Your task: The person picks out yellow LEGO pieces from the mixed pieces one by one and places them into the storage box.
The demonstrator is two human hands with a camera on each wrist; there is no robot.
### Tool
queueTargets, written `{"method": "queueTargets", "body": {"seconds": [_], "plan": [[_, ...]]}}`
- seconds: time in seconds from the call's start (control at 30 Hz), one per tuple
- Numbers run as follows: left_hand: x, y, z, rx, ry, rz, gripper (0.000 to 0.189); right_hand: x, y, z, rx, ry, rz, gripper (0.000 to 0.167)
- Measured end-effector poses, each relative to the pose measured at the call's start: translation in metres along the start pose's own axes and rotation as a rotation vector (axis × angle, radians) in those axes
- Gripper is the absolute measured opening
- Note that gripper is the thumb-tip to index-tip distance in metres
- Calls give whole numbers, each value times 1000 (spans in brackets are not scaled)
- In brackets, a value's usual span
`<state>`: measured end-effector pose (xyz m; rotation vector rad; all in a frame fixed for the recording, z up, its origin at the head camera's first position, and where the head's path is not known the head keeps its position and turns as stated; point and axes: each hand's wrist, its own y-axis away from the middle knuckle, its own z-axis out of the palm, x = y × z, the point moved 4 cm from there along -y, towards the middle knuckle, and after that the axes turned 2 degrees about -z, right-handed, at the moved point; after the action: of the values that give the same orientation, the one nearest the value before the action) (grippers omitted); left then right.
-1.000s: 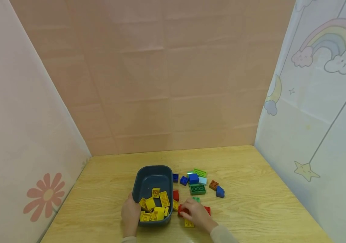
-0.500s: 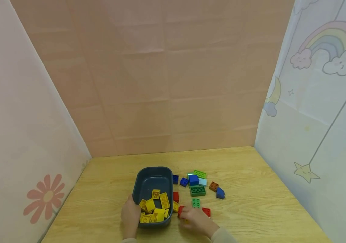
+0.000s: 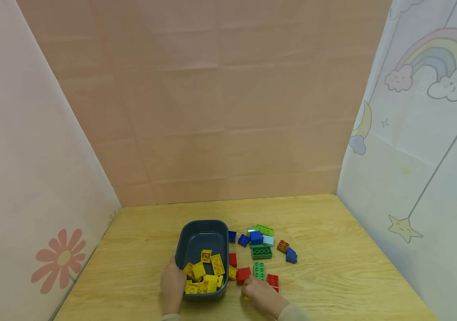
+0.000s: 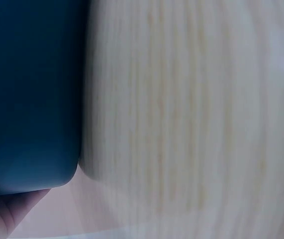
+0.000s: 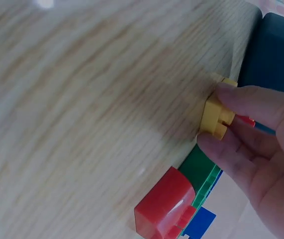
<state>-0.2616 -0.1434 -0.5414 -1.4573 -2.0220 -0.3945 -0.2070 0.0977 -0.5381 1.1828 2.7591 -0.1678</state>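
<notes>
In the head view, my left hand (image 3: 173, 285) grips the near left side of a dark blue-grey tub (image 3: 204, 239). Several yellow building bricks (image 3: 217, 264) lie in its near half. The tub's outer wall (image 4: 30, 94) fills the left of the left wrist view, with part of the hand under its corner. Right of the tub, my right hand (image 3: 263, 295) pinches another yellow brick (image 5: 212, 115) between thumb and finger, low over the table. Just beyond these fingers sits a red brick (image 3: 243, 275); a long green brick (image 3: 259, 270) is to its right.
Further bricks lie right of the tub: a red brick (image 3: 272, 281), a dark green brick (image 3: 261, 253), a brown brick (image 3: 283, 245) and several blue ones, including one blue brick (image 3: 291, 255). A yellow brick (image 3: 232, 272) lies close against the tub's right side.
My right hand has shifted from the red brick toward me, onto the yellow brick near it, uncovering the red and green bricks. The left hand and tub stay put.
</notes>
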Motion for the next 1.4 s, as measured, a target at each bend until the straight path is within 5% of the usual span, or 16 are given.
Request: {"method": "queueTargets", "body": {"seconds": [0.47,0.6,0.83,0.93,1.07,1.4], "plan": [[0,2,-1,-7,19,3,34,-2,-8,-19,64,-27,68,17],[0,1,0,-2,19,7,35,-3,-10,-32,178,-37,62,20],[1,2,0,11,19,10,38,-7,-17,-48,517,-44,63,27],[1,2,0,17,16,11,38,-14,-23,-51,583,-63,44,29],[0,2,1,20,11,12,36,-25,-32,-48,585,-65,-17,30],[3,3,-1,39,9,7,33,-40,-42,-32,431,-89,-127,27]]}}
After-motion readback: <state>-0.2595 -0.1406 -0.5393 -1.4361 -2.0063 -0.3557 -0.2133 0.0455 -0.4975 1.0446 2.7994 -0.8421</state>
